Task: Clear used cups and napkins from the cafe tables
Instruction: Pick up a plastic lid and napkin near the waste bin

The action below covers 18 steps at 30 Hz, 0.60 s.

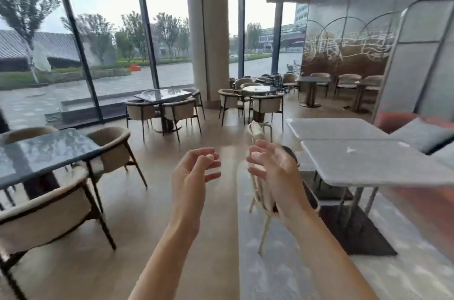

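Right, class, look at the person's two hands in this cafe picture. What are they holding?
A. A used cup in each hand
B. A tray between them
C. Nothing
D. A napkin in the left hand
C: the left hand and right hand are both raised over the floor with loosely curled fingers around nothing.

**One head view, facing the window wall**

I have a single wide-angle camera, worn at head height, looking forward and slightly down across the cafe floor (pixel 201 201). Both forearms reach in from the bottom edge, close to the lens; the window wall (pixel 110 29) sits far ahead.
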### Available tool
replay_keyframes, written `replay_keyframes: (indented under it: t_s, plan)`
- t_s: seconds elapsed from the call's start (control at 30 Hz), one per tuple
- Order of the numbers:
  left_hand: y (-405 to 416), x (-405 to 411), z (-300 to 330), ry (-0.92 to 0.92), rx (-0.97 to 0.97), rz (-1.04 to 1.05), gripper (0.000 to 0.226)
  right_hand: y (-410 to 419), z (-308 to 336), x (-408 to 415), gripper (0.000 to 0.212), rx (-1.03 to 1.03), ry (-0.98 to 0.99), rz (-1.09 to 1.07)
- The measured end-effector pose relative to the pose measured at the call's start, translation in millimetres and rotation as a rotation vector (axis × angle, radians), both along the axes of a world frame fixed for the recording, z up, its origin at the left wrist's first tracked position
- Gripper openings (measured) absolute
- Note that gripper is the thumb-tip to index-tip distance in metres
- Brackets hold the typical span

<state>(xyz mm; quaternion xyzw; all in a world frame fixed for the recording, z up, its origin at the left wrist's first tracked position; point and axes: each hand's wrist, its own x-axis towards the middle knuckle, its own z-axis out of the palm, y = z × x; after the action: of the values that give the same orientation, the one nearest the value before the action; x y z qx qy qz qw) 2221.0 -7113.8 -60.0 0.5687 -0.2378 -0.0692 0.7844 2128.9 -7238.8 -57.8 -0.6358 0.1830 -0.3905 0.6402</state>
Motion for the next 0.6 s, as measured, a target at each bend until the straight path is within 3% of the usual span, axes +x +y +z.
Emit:
replay_keyframes:
  t_s: [0.13,0.3,0.43,0.6]
  plan:
    - [-139.7,-22.5,-11.1,-0.014,0.038,-0.201,0.019,-128.8,-16.7,-48.4,0.019,0.067,0.009,-0.183]
    - [-306.7,-35.8,-33.6,0.036,0.052,-0.398,0.020,-275.3,-36.6,-84.4,0.032,0.106,-0.013,-0.392]
    - [-441.6,-40.1,-44.4,0.113,0.041,-0.481,0.019,-388.8,-54.1,-94.0,0.015,0.157,-0.006,-0.526]
    - [-586.2,-67.1,-52.8,0.127,0.130,-0.667,0.017,-512.2,-60.3,-104.3,0.014,0.202,0.010,-0.673]
